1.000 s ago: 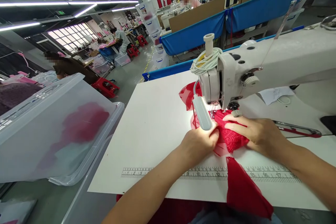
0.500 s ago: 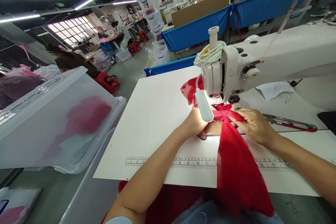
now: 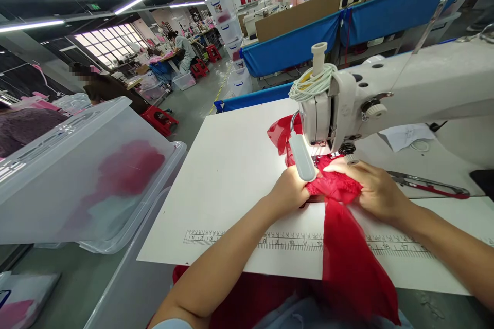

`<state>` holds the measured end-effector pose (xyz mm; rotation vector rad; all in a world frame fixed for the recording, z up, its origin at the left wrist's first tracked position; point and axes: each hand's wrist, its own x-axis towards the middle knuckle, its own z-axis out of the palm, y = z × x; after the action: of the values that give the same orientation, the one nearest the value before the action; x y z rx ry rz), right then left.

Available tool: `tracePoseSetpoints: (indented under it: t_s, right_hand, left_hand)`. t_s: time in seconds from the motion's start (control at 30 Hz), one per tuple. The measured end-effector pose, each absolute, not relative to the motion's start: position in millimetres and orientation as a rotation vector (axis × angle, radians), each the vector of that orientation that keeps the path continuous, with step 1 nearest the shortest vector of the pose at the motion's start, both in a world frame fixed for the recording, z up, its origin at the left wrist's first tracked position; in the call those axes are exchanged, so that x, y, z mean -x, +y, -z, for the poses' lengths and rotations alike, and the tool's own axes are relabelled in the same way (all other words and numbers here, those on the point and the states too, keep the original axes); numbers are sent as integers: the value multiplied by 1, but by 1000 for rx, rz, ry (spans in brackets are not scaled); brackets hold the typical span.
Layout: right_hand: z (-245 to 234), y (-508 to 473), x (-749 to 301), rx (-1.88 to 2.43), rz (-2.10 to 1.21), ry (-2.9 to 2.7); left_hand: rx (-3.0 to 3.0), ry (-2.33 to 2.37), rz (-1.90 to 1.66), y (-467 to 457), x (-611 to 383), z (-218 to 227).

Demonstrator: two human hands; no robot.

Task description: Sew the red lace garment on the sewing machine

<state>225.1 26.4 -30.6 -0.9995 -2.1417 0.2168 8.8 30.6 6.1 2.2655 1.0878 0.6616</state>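
At the needle end of the white sewing machine [image 3: 347, 103], both hands are down on the red fabric [image 3: 339, 185], pinning it flat to the white surface [image 3: 231, 175] right under the presser foot. The left hand [image 3: 289, 190] sits curled at the left edge of the cloth, its fingers bunched and pressed onto the fabric beneath the little work lamp [image 3: 303, 157], which throws a bright patch over the knuckles. The right hand [image 3: 370, 187] lies spread over the lace from the other side, its fingers stretched toward the needle, flat rather than pinching.

This looks like the feeding step: cloth lined up, held taut, ready to run through. By my reading, the next move calls for both hands to guide evenly and keep fingertips clear of the needle, since they sit very close to it.

The fabric itself comes in two textures: a denser, patterned lace patch between the hands, and a sheer, smooth red panel trailing off the front edge across the printed ruler [image 3: 293, 240] toward the person's lap. More red gathers behind the machine head. It looks light and slippery, likely to shift if the hold slackens.

Scissors [image 3: 428, 184] lie to the right on the surface, apart from the hands. A clear plastic bin [image 3: 77, 180] sits off to the left.
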Motion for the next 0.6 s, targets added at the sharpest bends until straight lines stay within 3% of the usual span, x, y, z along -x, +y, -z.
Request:
tracePoseSetpoints:
  t_s: [0.27, 0.47, 0.6]
  right_hand:
    - [19, 25, -221, 952, -372, -2093]
    - [18, 25, -221, 979, -416, -2127]
    - [24, 23, -224, 952, -358, -2160]
  left_hand:
    - [-2133, 1028, -512, 35, -3, -18]
    - [-2038, 1088, -688, 30, -12, -13]
    - [-2317, 1159, -706, 26, -9, 0]
